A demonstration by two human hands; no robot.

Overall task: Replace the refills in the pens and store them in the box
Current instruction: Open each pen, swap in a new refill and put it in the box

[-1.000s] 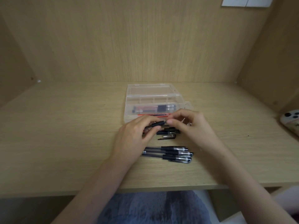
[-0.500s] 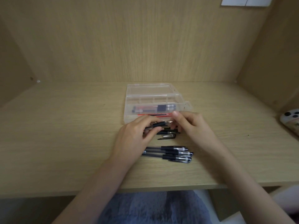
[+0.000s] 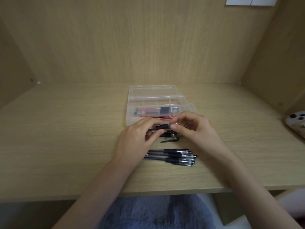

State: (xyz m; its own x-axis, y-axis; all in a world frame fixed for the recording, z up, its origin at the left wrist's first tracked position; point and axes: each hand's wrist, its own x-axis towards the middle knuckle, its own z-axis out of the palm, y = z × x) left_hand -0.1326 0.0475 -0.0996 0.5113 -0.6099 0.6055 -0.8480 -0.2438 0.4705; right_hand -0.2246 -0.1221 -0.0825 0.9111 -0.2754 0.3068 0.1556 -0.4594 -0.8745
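Fingers of the left hand (image 3: 137, 142) are curling round a dark pen (image 3: 160, 127), gripping its barrel just above the desk (image 3: 66, 138), a little back from the middle of the front edge. The pen is lying nearly level, and its black grip section is showing in the gap between the two hands.

Behind it, a clear plastic box (image 3: 148, 103) is sitting open nearer the back edge, with its lid folded flat behind it. Inside, a red-and-black pen (image 3: 158, 110) is lying lengthwise, and a thin red strip (image 3: 156, 116) is running along the front wall, too blurred to name.

Under the hands, a few dark pen parts (image 3: 171, 138) are lying on the desk, partly hidden. Closer to the front edge, three pens (image 3: 173, 157) are lying side by side, touching, with their capped ends pointing right.

The right hand (image 3: 196, 129) is pinching the right end of the held pen between thumb and forefinger, its other fingers bending loosely above.

A phone (image 3: 297, 123) is resting at the right edge, camera lenses facing up. White paper (image 3: 247, 0) is hanging on the back panel, up in the right corner.
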